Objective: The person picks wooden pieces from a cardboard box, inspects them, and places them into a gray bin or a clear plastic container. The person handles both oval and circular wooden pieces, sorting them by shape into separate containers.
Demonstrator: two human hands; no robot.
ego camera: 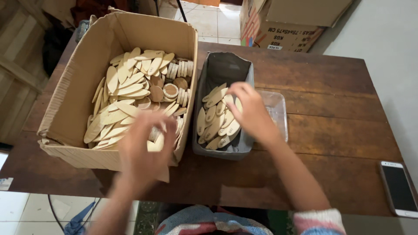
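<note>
Over grey tray (204, 148), right hand (251, 114) touches wooden ovals (215, 122).

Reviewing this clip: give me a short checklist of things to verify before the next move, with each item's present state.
1. Left hand in view over the cardboard box: ok, though motion-blurred.
2. Left hand's grip on a wooden piece: cannot tell; blur hides the fingers.
3. Right hand over the grey bin, at the oval wooden pieces: ok.
4. Right hand holding a piece or only touching the pile: cannot tell.
5. Grey bin has room: ok; its far half is bare.
6. Phone at the table edge, apart from both hands: ok.
</note>
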